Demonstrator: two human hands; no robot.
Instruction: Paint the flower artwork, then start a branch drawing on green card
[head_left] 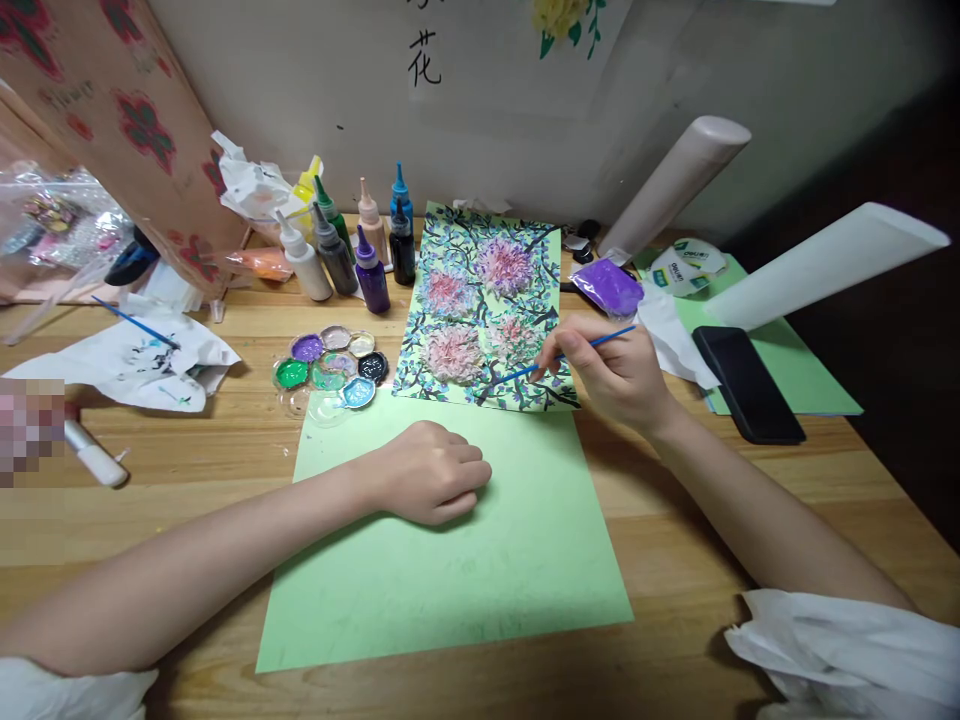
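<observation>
My right hand (600, 372) holds a thin blue paintbrush (604, 338), its tip at the lower part of a painted sheet (487, 335). On that sheet are fluffy pink and purple flowers among dark branches and small blue leaves. My left hand (435, 472) lies closed, knuckles up, on a plain green sheet (450, 590) below the painting; whether anything is inside it is hidden. Left of the painting sits a round-welled palette (330, 371) with green, purple, black, blue and pale paints.
Paint bottles (373, 270) stand behind the palette. A stained tissue (165, 360) with another brush lies left, near a white-capped item (96, 455). At right are a purple packet (607, 288), a phone (746, 385) and two leaning pale tubes (832, 262).
</observation>
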